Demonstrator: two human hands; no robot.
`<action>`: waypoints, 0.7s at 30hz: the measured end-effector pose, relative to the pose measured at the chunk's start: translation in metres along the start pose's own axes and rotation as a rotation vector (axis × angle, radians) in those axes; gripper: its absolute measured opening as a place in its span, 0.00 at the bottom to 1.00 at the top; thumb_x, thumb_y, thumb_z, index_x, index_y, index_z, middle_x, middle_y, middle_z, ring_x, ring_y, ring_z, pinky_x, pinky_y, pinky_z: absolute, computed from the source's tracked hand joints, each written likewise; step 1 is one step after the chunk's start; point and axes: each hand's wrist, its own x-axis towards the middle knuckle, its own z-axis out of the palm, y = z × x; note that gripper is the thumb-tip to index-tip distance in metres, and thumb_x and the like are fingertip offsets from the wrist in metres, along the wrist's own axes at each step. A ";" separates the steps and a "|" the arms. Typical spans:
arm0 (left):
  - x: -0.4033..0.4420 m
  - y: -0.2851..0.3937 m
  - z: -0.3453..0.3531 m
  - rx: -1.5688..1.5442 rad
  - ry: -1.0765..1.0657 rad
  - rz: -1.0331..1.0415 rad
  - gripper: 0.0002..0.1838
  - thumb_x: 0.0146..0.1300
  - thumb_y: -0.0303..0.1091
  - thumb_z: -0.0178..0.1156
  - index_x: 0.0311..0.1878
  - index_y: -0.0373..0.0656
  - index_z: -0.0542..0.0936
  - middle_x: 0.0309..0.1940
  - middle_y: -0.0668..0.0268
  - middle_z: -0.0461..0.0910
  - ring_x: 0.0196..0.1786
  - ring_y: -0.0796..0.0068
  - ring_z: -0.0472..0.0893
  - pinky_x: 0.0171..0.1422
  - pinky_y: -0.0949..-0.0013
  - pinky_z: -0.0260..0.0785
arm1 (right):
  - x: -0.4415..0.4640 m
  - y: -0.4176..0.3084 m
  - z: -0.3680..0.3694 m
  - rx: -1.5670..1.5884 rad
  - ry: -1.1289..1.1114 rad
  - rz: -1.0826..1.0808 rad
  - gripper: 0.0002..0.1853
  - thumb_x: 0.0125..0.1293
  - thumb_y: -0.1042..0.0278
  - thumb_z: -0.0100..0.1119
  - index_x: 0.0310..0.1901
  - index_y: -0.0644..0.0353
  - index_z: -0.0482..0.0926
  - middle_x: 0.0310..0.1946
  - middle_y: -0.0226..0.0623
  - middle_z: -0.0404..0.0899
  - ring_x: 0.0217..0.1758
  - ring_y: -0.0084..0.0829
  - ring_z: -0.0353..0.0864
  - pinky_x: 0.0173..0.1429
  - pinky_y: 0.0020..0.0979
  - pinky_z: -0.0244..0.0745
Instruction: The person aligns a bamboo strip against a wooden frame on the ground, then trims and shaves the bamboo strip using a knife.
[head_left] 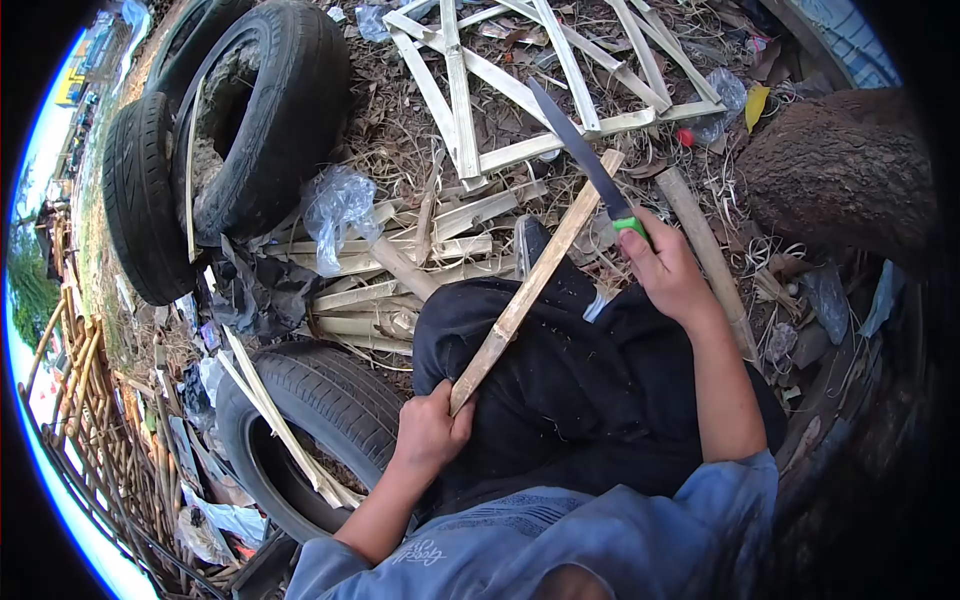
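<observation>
My left hand (432,432) is closed around the lower end of a bamboo strip (530,290), which slants up and right across my dark trousers. My right hand (668,265) grips the green handle of a knife (580,150), its long dark blade pointing up and left. The blade passes close to the strip's upper end; whether they touch I cannot tell. Beyond the blade tip lies a lattice frame of pale bamboo strips (520,152) on the ground.
Old tires (300,120) stand at the upper left, and another tire (340,400) lies beside my left arm. Split bamboo (360,292) and a clear plastic bag (340,210) lie ahead. A thick trunk (835,170) is at the right, near a bamboo piece (705,250).
</observation>
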 end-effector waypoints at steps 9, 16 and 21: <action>-0.005 -0.013 -0.009 0.014 -0.061 0.003 0.15 0.59 0.40 0.63 0.27 0.38 0.74 0.18 0.46 0.75 0.27 0.42 0.78 0.31 0.49 0.71 | -0.029 0.019 0.010 -0.206 0.131 0.096 0.19 0.74 0.55 0.46 0.34 0.66 0.72 0.16 0.40 0.68 0.20 0.30 0.66 0.28 0.35 0.63; 0.002 -0.007 -0.008 -0.003 -0.085 -0.006 0.16 0.60 0.41 0.62 0.27 0.36 0.75 0.19 0.44 0.75 0.28 0.41 0.78 0.32 0.49 0.71 | -0.026 0.008 0.017 -0.247 0.049 0.050 0.18 0.73 0.57 0.48 0.34 0.66 0.73 0.18 0.45 0.72 0.21 0.35 0.72 0.30 0.36 0.67; 0.006 -0.002 -0.011 -0.043 -0.085 0.007 0.14 0.60 0.35 0.62 0.26 0.33 0.75 0.16 0.46 0.71 0.21 0.48 0.76 0.27 0.57 0.67 | -0.020 0.007 0.012 -0.104 0.122 0.122 0.18 0.73 0.58 0.49 0.33 0.66 0.73 0.17 0.46 0.70 0.20 0.36 0.72 0.30 0.37 0.67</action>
